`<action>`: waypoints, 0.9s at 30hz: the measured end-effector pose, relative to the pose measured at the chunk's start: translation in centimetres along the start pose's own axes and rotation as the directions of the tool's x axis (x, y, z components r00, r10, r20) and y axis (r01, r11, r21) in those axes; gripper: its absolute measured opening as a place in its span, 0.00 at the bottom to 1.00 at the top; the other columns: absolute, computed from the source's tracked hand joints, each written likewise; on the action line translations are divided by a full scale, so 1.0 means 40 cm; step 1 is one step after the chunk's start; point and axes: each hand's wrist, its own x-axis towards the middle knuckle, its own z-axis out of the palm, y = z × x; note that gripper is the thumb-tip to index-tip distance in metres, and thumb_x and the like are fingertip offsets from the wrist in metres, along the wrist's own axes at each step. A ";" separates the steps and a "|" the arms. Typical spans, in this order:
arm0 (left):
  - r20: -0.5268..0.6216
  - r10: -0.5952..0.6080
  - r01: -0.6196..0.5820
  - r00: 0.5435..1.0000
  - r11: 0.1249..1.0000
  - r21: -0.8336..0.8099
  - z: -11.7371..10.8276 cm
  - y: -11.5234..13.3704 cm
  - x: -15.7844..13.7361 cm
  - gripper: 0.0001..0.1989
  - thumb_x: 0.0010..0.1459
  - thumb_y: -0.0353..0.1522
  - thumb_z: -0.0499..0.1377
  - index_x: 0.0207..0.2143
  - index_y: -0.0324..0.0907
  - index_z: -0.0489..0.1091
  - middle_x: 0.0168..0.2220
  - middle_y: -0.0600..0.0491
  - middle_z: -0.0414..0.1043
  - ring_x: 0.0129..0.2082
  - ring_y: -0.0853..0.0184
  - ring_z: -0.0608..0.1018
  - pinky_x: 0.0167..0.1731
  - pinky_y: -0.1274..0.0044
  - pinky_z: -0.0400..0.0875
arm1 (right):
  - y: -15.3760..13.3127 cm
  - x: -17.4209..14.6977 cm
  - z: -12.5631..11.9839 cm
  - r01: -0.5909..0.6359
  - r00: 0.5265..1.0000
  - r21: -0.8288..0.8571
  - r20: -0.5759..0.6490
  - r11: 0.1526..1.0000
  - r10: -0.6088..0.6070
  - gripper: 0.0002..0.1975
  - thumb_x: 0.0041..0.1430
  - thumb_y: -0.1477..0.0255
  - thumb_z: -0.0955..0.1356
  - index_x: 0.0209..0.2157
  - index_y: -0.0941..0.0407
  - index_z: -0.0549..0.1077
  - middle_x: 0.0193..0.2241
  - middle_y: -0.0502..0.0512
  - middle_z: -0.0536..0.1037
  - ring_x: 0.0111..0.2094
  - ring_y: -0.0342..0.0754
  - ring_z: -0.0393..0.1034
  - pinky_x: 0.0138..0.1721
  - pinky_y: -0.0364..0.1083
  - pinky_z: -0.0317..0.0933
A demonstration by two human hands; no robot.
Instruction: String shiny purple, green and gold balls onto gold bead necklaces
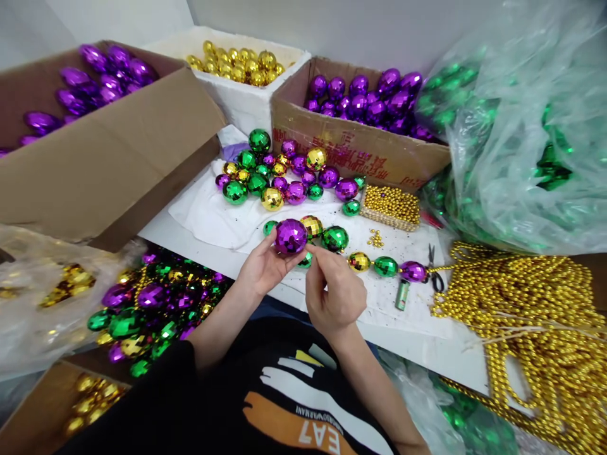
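Observation:
My left hand [271,268] holds a large purple faceted ball [291,236], with its fingers curled under and around it. Close against the ball's lower right side, my right hand [336,287] is closed, thumb and forefinger pinched together; whatever lies between them is too small to make out. Just behind sit a gold faceted ball [312,226] and a green one [334,238]. Running to the right from there is a row with a gold ball [359,261], a green ball [386,266] and a purple ball [413,272], which meets a gold bead string.
Loose faceted balls [296,192] lie on the white cloth [203,218]. A tray of small gold beads [391,207], scissors [435,278] and a green tube [402,296] are at right, beside piled gold bead strings [531,328]. Cardboard boxes [109,133] and a foam box [246,101] stand behind.

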 end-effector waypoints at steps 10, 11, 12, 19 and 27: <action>0.015 0.003 -0.002 1.000 1.000 -0.018 -0.003 -0.003 0.003 0.21 0.68 0.37 0.53 0.59 0.36 0.65 0.43 0.42 0.79 0.41 0.61 0.83 0.49 0.67 0.77 | 0.004 -0.019 0.014 0.008 1.000 -0.048 -0.005 0.999 -0.008 0.19 0.63 0.82 0.67 0.54 0.58 0.67 0.38 0.63 0.83 0.41 0.49 0.80 0.40 0.44 0.75; 0.016 0.000 0.000 1.000 1.000 -0.018 -0.005 -0.004 0.004 0.21 0.68 0.37 0.54 0.59 0.36 0.66 0.43 0.42 0.79 0.40 0.61 0.83 0.50 0.67 0.77 | 0.004 -0.021 0.015 0.011 1.000 -0.054 0.000 0.998 -0.011 0.19 0.63 0.82 0.67 0.55 0.58 0.67 0.39 0.63 0.83 0.42 0.49 0.80 0.40 0.44 0.75; 0.016 -0.001 0.001 1.000 1.000 -0.018 -0.006 -0.005 0.005 0.21 0.68 0.37 0.54 0.58 0.36 0.66 0.43 0.43 0.80 0.40 0.61 0.83 0.50 0.67 0.77 | 0.004 -0.022 0.016 0.013 1.000 -0.059 0.006 0.998 -0.012 0.20 0.63 0.82 0.66 0.55 0.58 0.66 0.39 0.63 0.83 0.42 0.49 0.80 0.41 0.44 0.75; 0.022 -0.005 0.005 1.000 1.000 -0.023 -0.014 -0.007 0.012 0.20 0.68 0.37 0.53 0.57 0.36 0.68 0.42 0.44 0.80 0.40 0.62 0.82 0.50 0.67 0.77 | 0.010 -0.024 0.023 0.034 0.999 -0.065 0.004 0.997 -0.034 0.18 0.62 0.82 0.67 0.53 0.60 0.67 0.37 0.66 0.83 0.40 0.51 0.81 0.40 0.44 0.75; 0.000 0.018 -0.018 1.000 1.000 0.000 0.001 -0.010 -0.004 0.17 0.70 0.36 0.50 0.52 0.35 0.70 0.39 0.44 0.80 0.38 0.63 0.82 0.47 0.70 0.78 | 0.026 -0.048 0.049 0.031 0.999 -0.036 0.021 0.999 -0.030 0.17 0.62 0.82 0.65 0.53 0.59 0.68 0.40 0.65 0.83 0.42 0.50 0.80 0.40 0.44 0.73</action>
